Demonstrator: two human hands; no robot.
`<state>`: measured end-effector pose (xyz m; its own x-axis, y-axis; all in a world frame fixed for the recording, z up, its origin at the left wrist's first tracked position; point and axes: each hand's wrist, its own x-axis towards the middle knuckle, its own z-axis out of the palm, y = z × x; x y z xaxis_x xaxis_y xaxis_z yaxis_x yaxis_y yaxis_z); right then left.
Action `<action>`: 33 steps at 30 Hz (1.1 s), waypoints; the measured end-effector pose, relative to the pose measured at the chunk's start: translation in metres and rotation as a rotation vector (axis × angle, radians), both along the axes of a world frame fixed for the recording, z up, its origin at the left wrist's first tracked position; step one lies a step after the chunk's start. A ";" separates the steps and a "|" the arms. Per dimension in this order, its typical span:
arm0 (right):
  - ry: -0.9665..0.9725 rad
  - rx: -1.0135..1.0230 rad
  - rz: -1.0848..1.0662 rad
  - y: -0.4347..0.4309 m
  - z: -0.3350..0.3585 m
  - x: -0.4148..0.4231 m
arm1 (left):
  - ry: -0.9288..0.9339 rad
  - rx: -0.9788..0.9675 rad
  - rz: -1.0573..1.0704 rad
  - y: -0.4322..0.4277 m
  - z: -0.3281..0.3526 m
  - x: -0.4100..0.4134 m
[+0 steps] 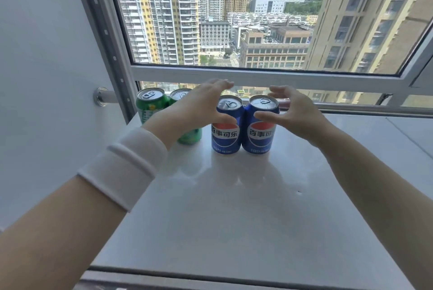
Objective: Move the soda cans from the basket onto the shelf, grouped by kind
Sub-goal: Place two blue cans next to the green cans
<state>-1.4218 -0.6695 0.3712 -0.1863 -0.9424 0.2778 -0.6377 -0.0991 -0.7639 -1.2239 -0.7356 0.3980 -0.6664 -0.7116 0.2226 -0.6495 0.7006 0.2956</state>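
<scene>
Head view. A: Which step, d'you reckon?
B: Prob. the tail end of a placing. Four cans stand on the shelf by the window: far green can and near green can at the left, a gap, then the left blue can & right blue can, upright, sides touching. So they're grouped by kind. The basket's not in view, so can't say if more are left.
A: Hands?
B: Both arms reach fwd, palms turned inward, either side of the blue pair. The left hand, with a white wristband on that forearm, arches over the left blue can, fingers above the lid, thumb across the can's upper front. It hides part of the near green can. The right hand mirrors it at the right blue can, thumb in front, fingers behind the rim.
A: Gripping?
B: No. Both sets of fingers are loose and spread, curled round nothing. Can't tell whether the thumbs touch the cans or hang just off them.
A: Next move?
B: My guess is either squaring the pair w/ light pressure from both sides, or drawing both hands straight back w/o clipping the lids. The cans are tall, so a stray thumb could tip one into its neighbour.
</scene>
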 end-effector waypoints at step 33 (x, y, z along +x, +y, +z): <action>-0.209 0.017 -0.001 -0.036 0.002 0.018 | -0.188 0.069 0.048 -0.027 0.019 -0.001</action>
<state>-1.4041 -0.7056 0.3733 -0.2389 -0.9465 0.2170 -0.4650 -0.0847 -0.8812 -1.2247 -0.7624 0.4171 -0.6565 -0.7529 0.0471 -0.7299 0.6497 0.2124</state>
